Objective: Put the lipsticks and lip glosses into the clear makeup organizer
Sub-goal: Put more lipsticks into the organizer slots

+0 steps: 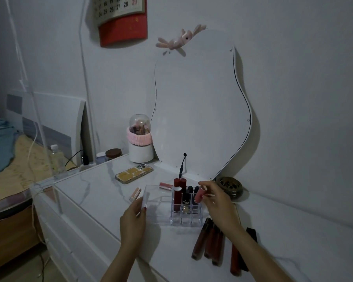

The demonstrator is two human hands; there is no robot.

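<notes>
Right hand (pixel 216 202) pinching a pink lip gloss (pixel 199 195), tip tilted down-left, just above the organizer's (pixel 151 208) right-hand slots. Left hand (pixel 133 218) clamped on the near-left wall. Open slots directly beneath. More glosses (pixel 209 239) lying near-right.

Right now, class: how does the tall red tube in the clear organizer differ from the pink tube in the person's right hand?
The tall red tube stands upright in an organizer slot; the pink tube is tilted, held above the slots by the right hand. The red one is dark red and untouched; the pink one is pale and gripped. Both are slim cylindrical lip products.
</notes>
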